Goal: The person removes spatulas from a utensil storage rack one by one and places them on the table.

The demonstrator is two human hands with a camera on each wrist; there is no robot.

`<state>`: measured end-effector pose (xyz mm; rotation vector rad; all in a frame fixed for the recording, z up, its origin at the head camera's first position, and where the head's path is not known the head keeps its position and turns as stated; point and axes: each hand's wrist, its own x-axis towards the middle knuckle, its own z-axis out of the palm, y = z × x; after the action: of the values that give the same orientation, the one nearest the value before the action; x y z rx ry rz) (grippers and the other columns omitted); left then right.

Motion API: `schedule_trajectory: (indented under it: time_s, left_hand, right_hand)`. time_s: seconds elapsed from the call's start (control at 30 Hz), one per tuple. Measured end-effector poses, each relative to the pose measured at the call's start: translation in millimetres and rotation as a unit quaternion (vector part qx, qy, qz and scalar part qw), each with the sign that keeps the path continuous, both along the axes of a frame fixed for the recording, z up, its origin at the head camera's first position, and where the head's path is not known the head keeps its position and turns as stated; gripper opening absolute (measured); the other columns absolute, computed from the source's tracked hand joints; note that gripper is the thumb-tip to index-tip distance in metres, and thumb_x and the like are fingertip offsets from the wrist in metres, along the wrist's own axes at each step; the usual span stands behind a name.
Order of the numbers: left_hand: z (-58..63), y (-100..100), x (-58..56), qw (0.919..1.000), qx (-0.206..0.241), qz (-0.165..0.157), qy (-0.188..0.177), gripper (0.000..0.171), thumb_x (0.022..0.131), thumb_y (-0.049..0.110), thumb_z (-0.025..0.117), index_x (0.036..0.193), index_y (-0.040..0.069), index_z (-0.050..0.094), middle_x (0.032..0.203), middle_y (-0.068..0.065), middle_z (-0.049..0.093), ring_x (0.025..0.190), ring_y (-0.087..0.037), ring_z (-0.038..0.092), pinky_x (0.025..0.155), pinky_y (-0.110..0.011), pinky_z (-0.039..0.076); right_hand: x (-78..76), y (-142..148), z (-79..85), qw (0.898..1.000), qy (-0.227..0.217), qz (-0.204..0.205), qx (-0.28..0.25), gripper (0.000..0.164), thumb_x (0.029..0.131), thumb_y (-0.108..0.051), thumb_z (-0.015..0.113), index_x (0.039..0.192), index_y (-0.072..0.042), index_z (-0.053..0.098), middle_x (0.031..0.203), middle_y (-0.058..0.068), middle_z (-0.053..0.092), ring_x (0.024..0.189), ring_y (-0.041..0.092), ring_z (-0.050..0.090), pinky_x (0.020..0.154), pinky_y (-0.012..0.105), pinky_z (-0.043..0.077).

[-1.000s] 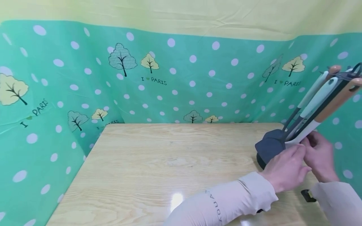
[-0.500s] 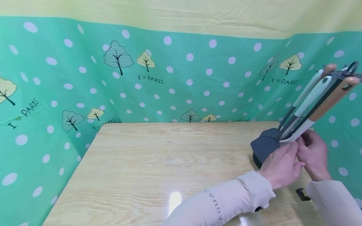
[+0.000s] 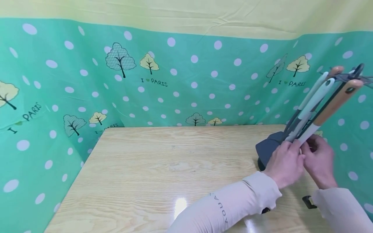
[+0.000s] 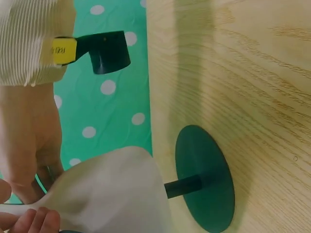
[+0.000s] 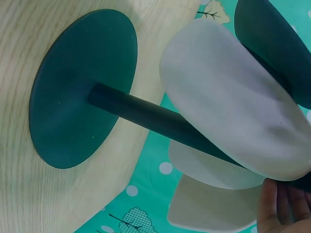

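Note:
A utensil rack with a round dark base (image 5: 68, 107) and a dark pole (image 5: 146, 116) stands at the table's right end. Kitchen utensils hang around its hooked top. One is a white spatula (image 4: 107, 184) with a brown handle (image 3: 338, 102). My left hand (image 3: 287, 165) pinches its neck area, with curled fingertips (image 4: 41, 221) on it in the left wrist view. From the other side my right hand (image 3: 319, 158) grips near the same spot; the exact contact is partly hidden. A dark turner (image 3: 266, 150) hangs left of the hands, alongside pale green handles (image 3: 317, 97).
More white utensil heads (image 5: 209, 165) hang behind the pole in the right wrist view. The wooden table (image 3: 163, 161) stretches to the left. A green dotted curtain (image 3: 175, 97) encloses its back and sides, close to the rack.
The hanging utensils have shifted left, most plainly the brown handle. My left hand has moved left and closer in to the white spatula's neck; the right hand has moved slightly left with it.

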<state>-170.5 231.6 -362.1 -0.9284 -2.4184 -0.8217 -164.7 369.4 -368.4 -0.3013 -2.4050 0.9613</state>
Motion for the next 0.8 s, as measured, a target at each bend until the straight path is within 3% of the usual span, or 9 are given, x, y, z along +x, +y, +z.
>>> schedule_trajectory:
  time_s: [0.13, 0.3, 0.53, 0.8]
  left_hand:
    - [0.8, -3.4, -2.2, 0.9996, 0.019, 0.006, 0.022, 0.023, 0.091, 0.029, 0.063, 0.111, 0.019, 0.061, 0.100, 0.006, 0.058, 0.083, -0.004, 0.054, 0.073, -0.013, 0.044]
    - [1.1, -6.5, -3.3, 0.9992, 0.031, 0.010, 0.022, 0.013, 0.091, 0.029, 0.063, 0.101, 0.021, 0.064, 0.101, 0.005, 0.057, 0.086, -0.003, 0.050, 0.072, -0.012, 0.040]
    - [0.7, -11.6, -7.2, 0.9969, 0.073, 0.023, 0.015, 0.017, 0.091, 0.026, 0.063, 0.105, 0.020, 0.070, 0.097, 0.009, 0.062, 0.086, -0.001, 0.056, 0.073, -0.011, 0.044]
    - [-1.2, -15.2, -9.8, 0.9949, 0.096, 0.028, 0.013, 0.015, 0.089, 0.027, 0.066, 0.103, 0.021, 0.071, 0.094, 0.011, 0.063, 0.083, 0.002, 0.058, 0.072, -0.010, 0.045]
  right_hand:
    - [1.9, -4.2, 0.4, 1.000, -0.003, -0.002, -0.005, 0.044, 0.098, -0.029, 0.048, 0.133, -0.001, 0.050, 0.120, 0.021, 0.056, 0.081, 0.005, 0.047, 0.056, 0.009, 0.042]
    - [4.1, -8.7, 1.5, 1.000, -0.006, -0.011, -0.010, 0.043, 0.098, -0.026, 0.049, 0.132, 0.000, 0.051, 0.120, 0.024, 0.057, 0.080, 0.003, 0.047, 0.055, 0.009, 0.042]
    - [7.7, -17.8, 0.6, 1.000, 0.007, -0.012, -0.002, 0.039, 0.096, -0.024, 0.051, 0.128, 0.000, 0.053, 0.113, 0.019, 0.058, 0.077, 0.005, 0.048, 0.052, 0.011, 0.043]
    - [10.6, -29.8, -0.4, 0.999, 0.025, -0.019, -0.015, 0.038, 0.095, -0.021, 0.051, 0.126, 0.001, 0.054, 0.114, 0.019, 0.059, 0.079, -0.003, 0.047, 0.058, 0.006, 0.040]
